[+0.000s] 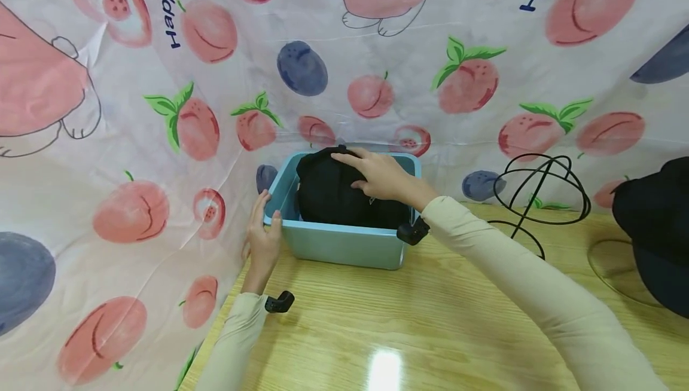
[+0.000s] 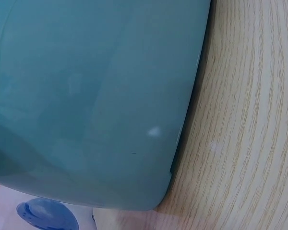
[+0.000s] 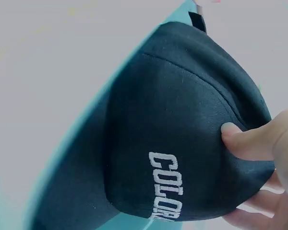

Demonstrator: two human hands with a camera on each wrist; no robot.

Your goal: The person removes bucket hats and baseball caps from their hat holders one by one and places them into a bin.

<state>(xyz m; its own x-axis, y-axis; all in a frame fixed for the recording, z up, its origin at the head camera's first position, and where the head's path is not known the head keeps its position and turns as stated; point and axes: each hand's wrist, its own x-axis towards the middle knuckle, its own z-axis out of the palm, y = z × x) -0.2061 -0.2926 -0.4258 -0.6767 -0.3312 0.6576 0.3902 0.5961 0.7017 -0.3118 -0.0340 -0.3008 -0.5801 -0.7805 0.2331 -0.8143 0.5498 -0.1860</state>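
A black baseball cap (image 1: 328,191) sits inside a light-blue plastic bin (image 1: 344,247), its crown rising above the rim. White embroidered letters show on the cap's front (image 3: 168,115) in the right wrist view. My right hand (image 1: 384,176) grips the crown, thumb on the front panel and the other fingers round the far side. At the bin's left end, my left hand (image 1: 262,241) holds the rim near the front corner. The left wrist view is mostly filled by the bin's wall (image 2: 96,105); the left fingers are almost wholly out of that view.
On the right of the wooden table (image 1: 344,325) stands a black wire rack (image 1: 543,191). Another dark cap (image 1: 657,235) is raised on a stand at the right edge. A fruit-print curtain (image 1: 334,110) hangs right behind the bin and along the left side.
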